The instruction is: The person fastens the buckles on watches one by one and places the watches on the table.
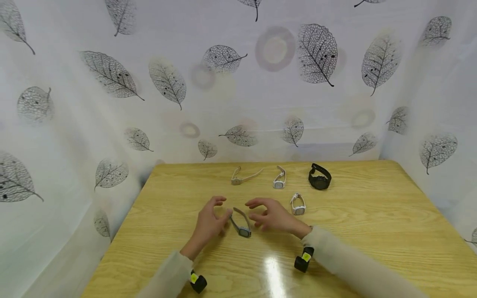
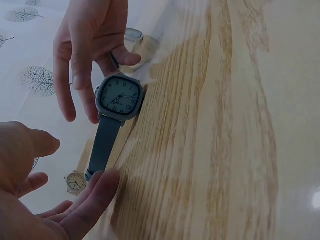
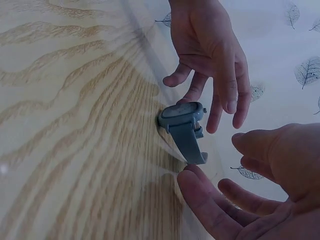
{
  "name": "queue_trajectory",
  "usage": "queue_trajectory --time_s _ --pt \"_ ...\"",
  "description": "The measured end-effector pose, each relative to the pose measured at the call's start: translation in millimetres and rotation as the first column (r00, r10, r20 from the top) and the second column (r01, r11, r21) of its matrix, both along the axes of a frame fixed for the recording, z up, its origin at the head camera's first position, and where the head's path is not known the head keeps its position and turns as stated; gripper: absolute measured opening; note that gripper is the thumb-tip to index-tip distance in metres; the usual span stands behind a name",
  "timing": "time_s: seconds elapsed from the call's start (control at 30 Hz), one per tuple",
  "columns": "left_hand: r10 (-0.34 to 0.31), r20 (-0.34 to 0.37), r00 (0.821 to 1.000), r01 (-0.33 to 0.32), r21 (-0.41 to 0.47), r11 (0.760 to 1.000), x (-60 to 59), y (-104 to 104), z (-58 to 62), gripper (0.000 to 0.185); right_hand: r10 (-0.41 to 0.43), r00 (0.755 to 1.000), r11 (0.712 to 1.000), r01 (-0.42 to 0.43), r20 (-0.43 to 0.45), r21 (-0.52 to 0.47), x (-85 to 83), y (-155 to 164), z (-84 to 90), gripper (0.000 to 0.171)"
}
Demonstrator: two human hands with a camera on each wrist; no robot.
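On the left, the left hand hovers with loose, half-curled fingers beside a grey-blue watch. Its grip is released; a fingertip sits at the strap end, though I cannot tell if it touches. The watch rests on the wooden tabletop between both hands, its squarish rounded case tilted up and the pale dial showing, the matte strap arching, likely so it stands propped. On its other side the right hand is spread and relaxed, holding nothing.

Further back lie a beige watch, a white watch and a black watch in a row, another white one nearer. The tabletop is glossy, with yellow grain.
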State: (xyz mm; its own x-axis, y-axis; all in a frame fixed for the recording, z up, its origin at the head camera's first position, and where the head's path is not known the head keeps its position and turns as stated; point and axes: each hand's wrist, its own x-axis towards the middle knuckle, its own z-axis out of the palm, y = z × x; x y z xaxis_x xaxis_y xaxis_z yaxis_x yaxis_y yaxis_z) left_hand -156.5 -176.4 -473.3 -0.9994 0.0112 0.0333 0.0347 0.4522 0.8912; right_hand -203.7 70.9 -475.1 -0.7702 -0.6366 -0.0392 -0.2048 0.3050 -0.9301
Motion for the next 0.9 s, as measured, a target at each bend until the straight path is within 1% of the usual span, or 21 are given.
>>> queue_trajectory --time_s 0.07,0.2,0.4,0.53,0.63,0.77,0.9 --pt "0.001 0.027 1.000 -0.002 0.017 1.000 0.9 1 -2.0 0.047 0.003 1.000 1.000 -0.003 0.001 -0.002 0.5 -4 -0.8 0.044" --pt "-0.010 0.057 0.998 0.007 0.063 0.998 3.0 1 -4.6 0.049 0.016 1.000 1.000 -0.016 -0.012 -0.012 1.5 -8 -2.0 0.043" --pt "-0.028 0.078 0.997 0.019 0.113 0.993 7.3 5 -5.9 0.052 0.013 0.999 1.000 -0.013 -0.039 -0.005 3.3 -13 -2.7 0.040" --pt "-0.032 0.080 0.996 0.022 0.117 0.993 8.8 8 -6.0 0.053 -0.001 0.999 1.000 0.001 -0.053 0.003 4.3 -17 -3.2 0.039" --pt "-0.039 0.084 0.996 0.027 0.136 0.990 9.6 11 -6.7 0.052 -0.008 0.999 1.000 0.008 -0.048 0.001 5.5 -19 -4.0 0.039" --pt "-0.029 0.084 0.996 0.017 0.142 0.990 10.1 14 -7.7 0.048 -0.015 1.000 1.000 0.015 -0.027 0.000 7.3 -22 -4.1 0.038" --pt "-0.016 0.080 0.997 0.009 0.094 0.996 9.6 16 -9.1 0.043 -0.023 0.999 1.000 0.024 -0.024 0.019 7.8 -23 -3.2 0.035"
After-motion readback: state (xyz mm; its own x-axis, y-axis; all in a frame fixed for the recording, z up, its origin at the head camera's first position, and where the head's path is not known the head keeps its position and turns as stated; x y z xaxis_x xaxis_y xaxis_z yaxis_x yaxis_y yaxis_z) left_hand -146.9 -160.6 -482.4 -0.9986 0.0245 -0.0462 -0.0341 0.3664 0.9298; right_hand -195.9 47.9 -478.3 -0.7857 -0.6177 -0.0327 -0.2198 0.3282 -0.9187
